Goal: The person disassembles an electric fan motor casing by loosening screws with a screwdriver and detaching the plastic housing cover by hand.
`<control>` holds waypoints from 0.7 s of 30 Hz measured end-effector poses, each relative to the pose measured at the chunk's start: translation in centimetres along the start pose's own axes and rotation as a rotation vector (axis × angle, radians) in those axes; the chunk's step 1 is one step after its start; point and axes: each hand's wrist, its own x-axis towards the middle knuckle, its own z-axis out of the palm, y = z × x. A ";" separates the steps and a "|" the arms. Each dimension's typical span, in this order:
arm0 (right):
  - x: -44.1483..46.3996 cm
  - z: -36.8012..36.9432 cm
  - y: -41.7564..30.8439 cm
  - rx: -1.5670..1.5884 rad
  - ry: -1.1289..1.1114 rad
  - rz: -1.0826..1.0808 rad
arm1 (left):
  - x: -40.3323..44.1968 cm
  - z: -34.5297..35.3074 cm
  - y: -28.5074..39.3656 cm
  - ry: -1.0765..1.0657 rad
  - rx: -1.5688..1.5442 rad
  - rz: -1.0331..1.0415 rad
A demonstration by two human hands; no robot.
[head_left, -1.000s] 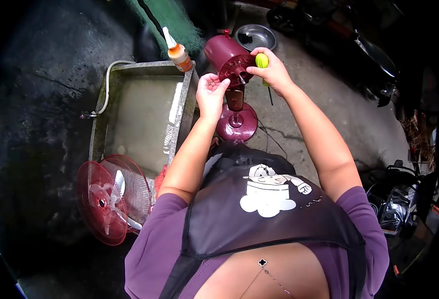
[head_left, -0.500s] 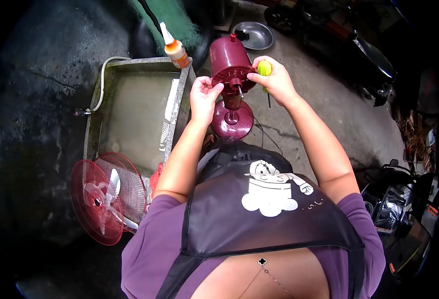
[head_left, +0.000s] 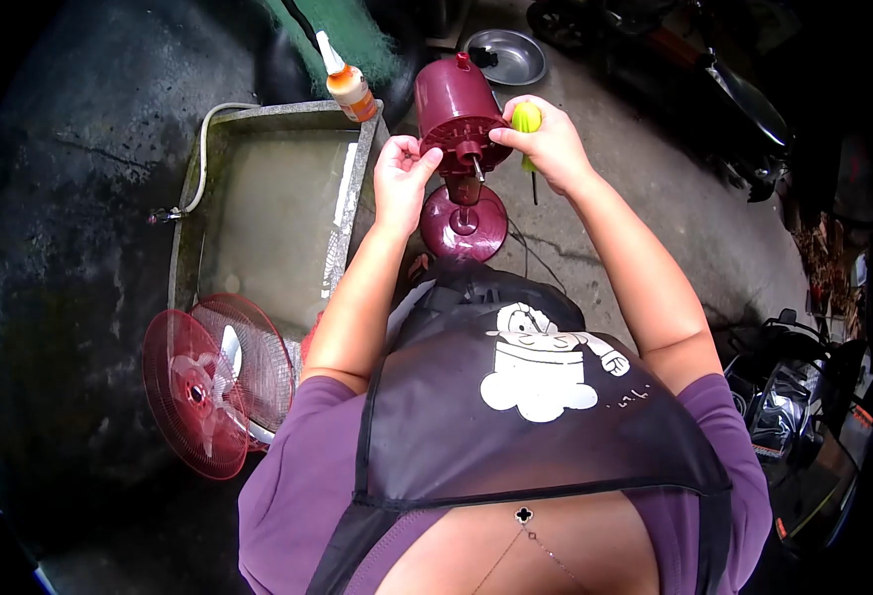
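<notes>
A maroon fan motor housing (head_left: 454,99) stands in front of me, its front facing me with a bare metal shaft sticking out. Below it is the round maroon fan base (head_left: 464,226). My left hand (head_left: 402,186) pinches the lower left rim of the housing between thumb and fingers. In my right hand (head_left: 556,154) is a screwdriver (head_left: 527,118) with a yellow-green handle, its dark shank pointing down. The right thumb also presses on the housing's right rim. Whether the screwdriver tip touches anything, I see no contact.
Left of the fan is a concrete basin (head_left: 364,171) with cloudy water; an orange-white bottle (head_left: 353,91) stands on its corner. Red fan grilles (head_left: 184,392) with a pale blade lean at its near end. A metal bowl (head_left: 518,61) lies behind, and a motorbike (head_left: 749,104) at right.
The view has shifted slightly, and the housing and both hands sit a little higher in it. Both hands keep their hold; the screwdriver stays in the right one.
</notes>
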 end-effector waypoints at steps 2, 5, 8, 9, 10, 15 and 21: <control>0.0 -0.1 -0.4 0.009 -0.018 0.005 | -0.3 0.2 0.4 -0.004 -0.002 0.007; -0.3 -0.2 -1.1 0.032 -0.039 0.052 | -0.6 0.5 0.5 0.006 -0.020 0.031; 0.5 -0.1 0.4 0.016 -0.061 -0.019 | -0.1 0.0 -0.1 0.013 0.055 0.028; 0.5 0.0 0.7 0.020 -0.033 -0.007 | 0.2 -0.1 -0.4 0.017 0.042 0.013; 0.6 0.1 0.9 0.022 -0.006 0.004 | 0.5 -0.2 -0.6 0.022 0.029 0.001; 1.3 0.3 2.0 0.014 0.079 0.010 | 1.0 0.2 -0.8 0.041 0.037 0.012; 2.3 0.4 2.1 -0.035 0.170 0.081 | 1.3 0.6 -0.5 0.133 0.082 -0.018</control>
